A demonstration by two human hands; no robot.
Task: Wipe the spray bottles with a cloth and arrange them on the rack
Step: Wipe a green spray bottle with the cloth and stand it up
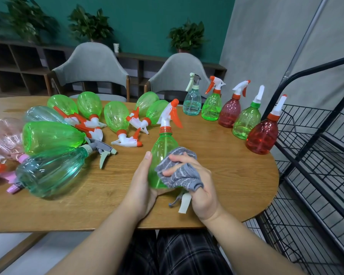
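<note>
**Wiping a green bottle over the desk**

I hold a green bottle [163, 153] upright near the desk's [216, 171] front edge. My left hand [142, 183] cups its base, fingers curled round it, thumb up along its side. My right hand [195, 183] grips a grey cloth [179, 169] and presses it against the bottle's right side; the cloth's label hangs below.

To the left, more bottles lie on their sides in a heap [68, 128]: mostly green, some teal, one pink. At the far right, five bottles stand in a row [236, 114]: teal, green, red, green, red. The black wire rack [316, 155] stands just beside the desk's right end. Two grey chairs [91, 64] face me across it.
</note>
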